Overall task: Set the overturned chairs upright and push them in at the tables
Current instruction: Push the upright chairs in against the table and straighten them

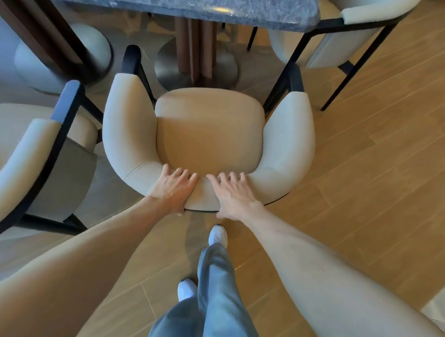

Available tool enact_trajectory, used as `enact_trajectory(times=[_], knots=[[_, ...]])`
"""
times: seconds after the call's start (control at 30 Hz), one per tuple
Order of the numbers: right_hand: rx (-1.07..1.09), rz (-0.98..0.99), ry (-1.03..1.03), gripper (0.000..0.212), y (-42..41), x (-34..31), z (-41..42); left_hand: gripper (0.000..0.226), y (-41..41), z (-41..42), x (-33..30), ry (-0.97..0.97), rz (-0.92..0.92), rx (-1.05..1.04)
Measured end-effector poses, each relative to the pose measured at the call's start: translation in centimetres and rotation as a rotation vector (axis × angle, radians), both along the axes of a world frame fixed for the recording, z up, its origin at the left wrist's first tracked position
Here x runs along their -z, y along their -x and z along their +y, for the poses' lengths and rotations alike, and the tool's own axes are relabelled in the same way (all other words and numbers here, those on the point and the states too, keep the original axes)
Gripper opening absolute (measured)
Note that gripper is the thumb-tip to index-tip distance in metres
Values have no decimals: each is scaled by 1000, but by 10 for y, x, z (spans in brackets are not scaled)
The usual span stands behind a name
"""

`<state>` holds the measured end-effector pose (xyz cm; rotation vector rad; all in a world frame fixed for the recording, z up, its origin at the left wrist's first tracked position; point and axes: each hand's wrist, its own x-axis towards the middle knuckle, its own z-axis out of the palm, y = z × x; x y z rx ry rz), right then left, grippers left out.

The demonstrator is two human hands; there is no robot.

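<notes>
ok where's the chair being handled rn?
Centre of the head view: the chair stands upright, facing the stone table, with the left hand and right hand on its backrest.

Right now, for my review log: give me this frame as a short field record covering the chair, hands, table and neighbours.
chair: upright, seat facing the table, not yet under the top
left hand: on the backrest top, fingers over the inner edge, thumb behind
right hand: on the backrest top beside it, fingers spread
table: dark stone top on a pedestal with a round metal base
neighbours: one upright chair at left, another at upper right
floor: wood planks
</notes>
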<state>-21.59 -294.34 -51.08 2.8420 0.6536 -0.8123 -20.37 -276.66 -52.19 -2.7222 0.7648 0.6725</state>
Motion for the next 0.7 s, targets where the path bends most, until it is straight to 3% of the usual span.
enact_trajectory(times=[0.17,0.7], knots=[[-1,-2,-18,91,1,0,-7,82,0,-3,1,-4,26,6],[-16,-8,-110,94,1,6,-22,94,6,-8,2,35,70,-59]])
